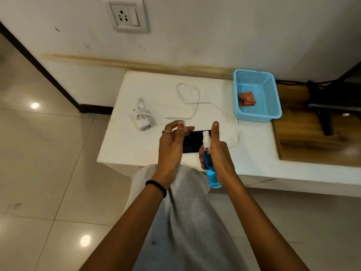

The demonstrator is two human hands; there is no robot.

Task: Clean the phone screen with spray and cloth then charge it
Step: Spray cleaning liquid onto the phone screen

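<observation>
phone (pixel 192 142): lies flat, screen up, near the tabletop's (pixel 254 145) near edge, partly hidden by both hands.
spray bottle (pixel 210 169): right hand (pixel 218 153) grips it upright over the phone's right end, nozzle uncapped.
left hand (pixel 172 141): pinches a small pale thing, probably the cap.
cloth (pixel 247 99): untouched in the blue basket (pixel 271 98), far right.
charger (pixel 143 120): unplugged, cable (pixel 195 102) loose; wall socket (pixel 125 15) empty.
progress: early; spraying, wiping and charging all appear left.

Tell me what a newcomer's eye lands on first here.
The blue spray bottle, gripped in the right hand near the white table's front edge, just above the dark phone. Next, the light blue basket at the table's far right, holding an orange cloth.
</observation>
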